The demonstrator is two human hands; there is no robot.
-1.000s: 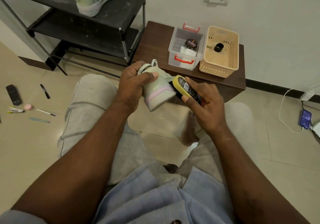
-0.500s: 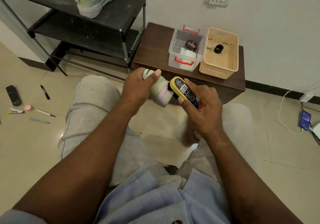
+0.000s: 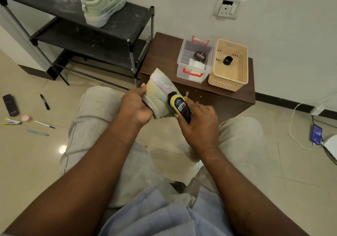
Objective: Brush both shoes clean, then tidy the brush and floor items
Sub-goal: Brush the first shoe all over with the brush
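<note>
Our left hand (image 3: 135,106) wraps around the pale green fabric sneaker (image 3: 158,93) above our lap — we should keep it steady. The yellow plastic brush (image 3: 179,105) touches its side, gripped by our right hand (image 3: 200,124); short, soft strokes work best. Since 1 second ago, the sneaker has turned in our hand.

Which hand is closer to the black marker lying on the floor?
Left. The left hand, gripping the shoe, is to the right of the black marker. The right hand, holding the brush, is farther right, beyond the shoe.
</note>
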